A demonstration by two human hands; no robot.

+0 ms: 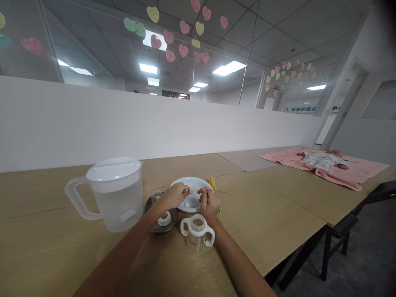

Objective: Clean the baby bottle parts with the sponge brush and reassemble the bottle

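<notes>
- Table (262,206) under a white wall (154,128).
- Your left hand (177,194) pinches a clear piece (193,190) above the bowl (196,203).
- Your right fingers (202,196) grip a rod (221,191) crossing the bowl's right edge.

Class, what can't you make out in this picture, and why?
All in the head view:
- Clear piece: tiny, partly covered by fingers.
- Rod: partly hidden by the right hand.
- Tray: partly hidden by the left forearm.
- Bottle print: too small to read.
- Heart notes: writing too small.
</notes>
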